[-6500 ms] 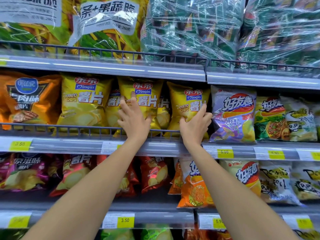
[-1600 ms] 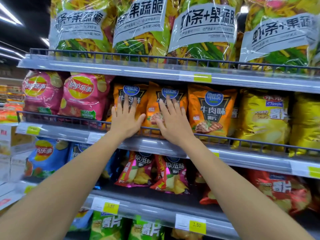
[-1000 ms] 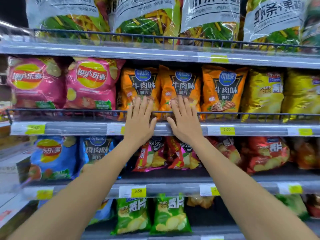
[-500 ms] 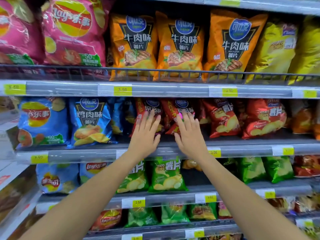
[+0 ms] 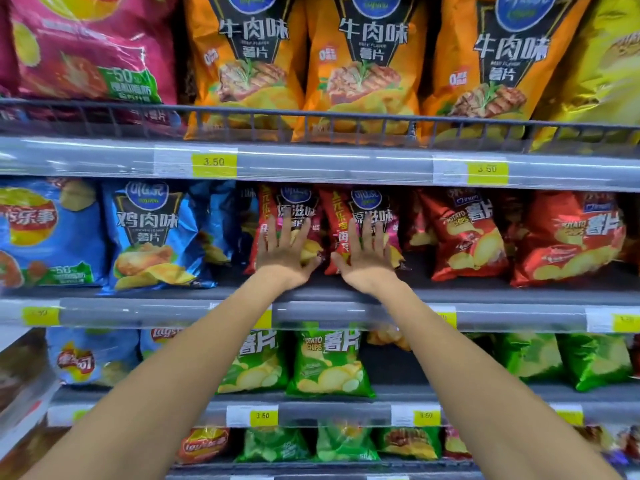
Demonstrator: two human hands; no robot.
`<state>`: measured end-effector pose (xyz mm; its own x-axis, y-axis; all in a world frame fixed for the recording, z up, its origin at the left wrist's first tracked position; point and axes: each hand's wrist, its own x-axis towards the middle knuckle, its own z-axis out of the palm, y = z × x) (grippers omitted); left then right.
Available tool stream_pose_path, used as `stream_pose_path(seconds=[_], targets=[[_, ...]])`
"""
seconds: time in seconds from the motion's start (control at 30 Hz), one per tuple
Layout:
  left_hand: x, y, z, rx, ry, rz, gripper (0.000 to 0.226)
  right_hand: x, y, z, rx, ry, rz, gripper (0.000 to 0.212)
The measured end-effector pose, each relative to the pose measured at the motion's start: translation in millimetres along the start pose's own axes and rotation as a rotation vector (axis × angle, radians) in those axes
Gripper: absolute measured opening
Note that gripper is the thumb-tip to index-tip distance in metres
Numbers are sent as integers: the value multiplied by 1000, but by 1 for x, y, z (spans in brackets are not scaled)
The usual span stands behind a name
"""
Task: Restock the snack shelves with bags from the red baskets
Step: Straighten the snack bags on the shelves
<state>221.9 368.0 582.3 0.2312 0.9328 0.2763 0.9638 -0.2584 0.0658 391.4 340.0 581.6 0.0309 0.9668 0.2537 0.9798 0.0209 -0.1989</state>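
Both of your arms reach forward to the middle shelf (image 5: 485,292), the one with a dark floor and a grey front strip. Your left hand (image 5: 285,252) lies flat on the front of a red-and-black bag (image 5: 298,206) standing at the centre of that shelf. Its fingers are straight and spread, pointing up, and clasp nothing. Your right hand (image 5: 369,256) rests the same way, released and flat, on the neighbouring bag (image 5: 372,207), which stands just right of the shelf's centre, close beside the first. Both bags sit on the shelf floor, set back from its front edge. Your two thumbs point toward each other with a narrow gap between them.

Toward the left end of the middle shelf stand blue bags (image 5: 152,233), and toward its right end bright red bags (image 5: 467,233) stand tilted. On the level above the middle shelf, behind a wire rail (image 5: 311,121), three orange bags (image 5: 360,64) stand side by side. A pink bag (image 5: 93,50) stands over the shelf's left end and a yellow bag (image 5: 606,64) over its right end. Yellow price tags (image 5: 214,164) reading 3.50 sit on the strip of that upper level. On the level below the middle shelf stand green bags (image 5: 327,362), partly hidden by your forearms.
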Motion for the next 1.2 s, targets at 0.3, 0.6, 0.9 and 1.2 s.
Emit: stream_pose_path(seconds=[0.3, 0.6, 0.9, 1.2], targets=[[4, -9, 4, -3, -5, -4, 89, 2, 11, -7, -71, -73, -57, 76], [8, -13, -5, 168, -51, 24, 89, 0, 14, -22, -59, -210, -39, 66], [-1, 5, -13, -91, 300, 93, 55, -6, 9, -15, -42, 122, -52, 57], [19, 3, -6, -68, 66, 31, 88, 4, 13, -8, -60, -43, 21, 72]])
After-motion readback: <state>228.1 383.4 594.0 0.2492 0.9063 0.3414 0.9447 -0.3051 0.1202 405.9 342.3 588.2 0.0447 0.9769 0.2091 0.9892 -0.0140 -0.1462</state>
